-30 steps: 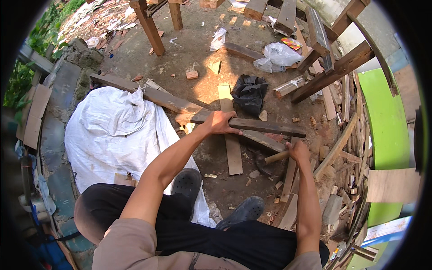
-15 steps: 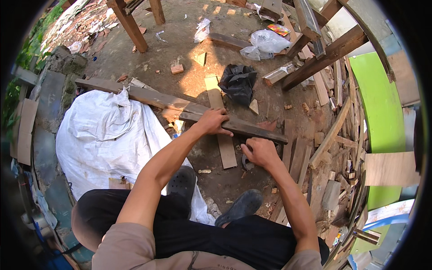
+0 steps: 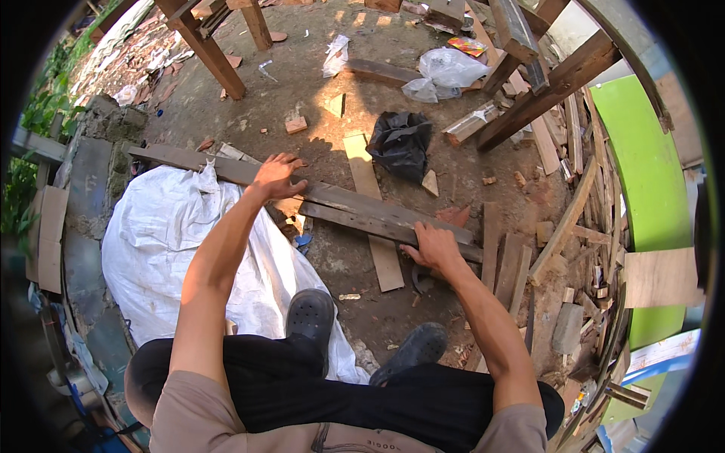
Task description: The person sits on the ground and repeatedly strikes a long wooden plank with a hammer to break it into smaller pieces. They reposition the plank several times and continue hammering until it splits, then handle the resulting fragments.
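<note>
A long weathered wooden beam (image 3: 340, 195) lies slantwise in front of me, from upper left to lower right. A second, darker length of wood (image 3: 351, 220) runs against its near side. Over the beam's left part is my left hand (image 3: 276, 180), fingers spread and gripping nothing; whether it touches the wood I cannot tell. My right hand (image 3: 436, 246) is wrapped over the wood close to its right end, thumb on the near side. Beneath the beams, a pale flat board (image 3: 385, 264) lies crosswise on the ground. A dark curved object (image 3: 420, 279), partly hidden, sits below my right hand.
A white sack (image 3: 177, 241) bulges at left beside a block wall (image 3: 84, 204). Beyond the beams lie a black plastic bag (image 3: 400, 143) and a clear bag (image 3: 449, 72). Wooden legs (image 3: 208, 57) stand behind. Scrap planks (image 3: 563, 219) and a green panel (image 3: 649, 174) line the right.
My left hand has let go of the beam's middle and moved left, its fingers spreading. My right hand has come up from the near edge onto the wood.
</note>
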A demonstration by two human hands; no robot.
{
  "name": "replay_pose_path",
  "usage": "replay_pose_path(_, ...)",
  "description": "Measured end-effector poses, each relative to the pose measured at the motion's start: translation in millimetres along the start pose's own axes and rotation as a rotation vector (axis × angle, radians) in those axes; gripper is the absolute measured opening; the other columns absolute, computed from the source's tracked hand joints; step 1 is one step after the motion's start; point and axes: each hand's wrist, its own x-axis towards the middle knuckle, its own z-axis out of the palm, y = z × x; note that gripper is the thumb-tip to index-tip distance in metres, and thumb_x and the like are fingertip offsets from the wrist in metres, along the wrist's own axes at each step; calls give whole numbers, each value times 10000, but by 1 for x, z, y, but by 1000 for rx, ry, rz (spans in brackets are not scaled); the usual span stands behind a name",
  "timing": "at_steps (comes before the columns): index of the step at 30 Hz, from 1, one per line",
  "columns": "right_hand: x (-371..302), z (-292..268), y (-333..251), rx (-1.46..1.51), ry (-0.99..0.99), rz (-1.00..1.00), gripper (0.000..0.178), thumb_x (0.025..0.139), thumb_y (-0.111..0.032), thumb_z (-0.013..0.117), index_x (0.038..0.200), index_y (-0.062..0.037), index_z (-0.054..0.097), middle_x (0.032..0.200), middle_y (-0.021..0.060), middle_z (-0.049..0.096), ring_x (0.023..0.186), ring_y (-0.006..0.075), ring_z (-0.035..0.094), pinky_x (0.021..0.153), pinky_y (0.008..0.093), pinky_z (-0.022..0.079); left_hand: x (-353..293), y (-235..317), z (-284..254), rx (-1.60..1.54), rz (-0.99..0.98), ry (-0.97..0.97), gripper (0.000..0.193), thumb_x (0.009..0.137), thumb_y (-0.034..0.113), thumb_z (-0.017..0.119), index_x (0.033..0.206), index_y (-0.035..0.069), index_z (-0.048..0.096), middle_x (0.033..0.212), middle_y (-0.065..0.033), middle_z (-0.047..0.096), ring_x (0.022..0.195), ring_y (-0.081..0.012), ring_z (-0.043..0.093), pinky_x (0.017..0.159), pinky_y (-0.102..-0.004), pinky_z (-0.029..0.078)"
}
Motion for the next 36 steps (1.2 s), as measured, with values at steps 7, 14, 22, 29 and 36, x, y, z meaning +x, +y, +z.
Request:
replay_pose_path(7,23,-35,23,-82,-26,4,815,850,-785,468,989,2,626,845,207,710,809,370,706,710,480,548,-28,-55,7,27,-79,-154,924,746,708,668,1377,56,499,1340,-198,546,1311,-363,454,1135,-453,322)
replay_pose_path(14,26,-72,61,-156,107,-9,810,823,-797,490,973,-14,628,850,180,708,793,356,700,671,451,546,15,-42,-6,59,-73,-110,874,708,739,688,1208,31,573,1227,-168,589,1197,-342,535,1034,-457,414)
replay_pose_path(22,-33,-97,119,-242,205,66,730,793,-776,561,879,-52,597,806,159,685,730,363,679,626,453,536,47,28,-14,71,21,-30,839,706,787,648,1129,64,615,1130,-134,599,1162,-295,548,1005,-438,413)
replay_pose_path(29,-88,-89,157,-333,151,200,742,759,-795,582,867,-61,587,783,151,675,707,360,674,609,457,529,79,80,15,-43,210,-32,902,702,766,665,1242,46,603,1201,-173,626,1183,-327,569,980,-444,449)
replay_pose_path(36,-83,-82,153,-272,116,241,792,732,-844,553,807,-57,606,695,158,670,681,370,678,616,468,532,82,46,-7,-91,106,-293,831,780,799,544,1112,49,679,915,-202,711,931,-380,687,827,-498,507)
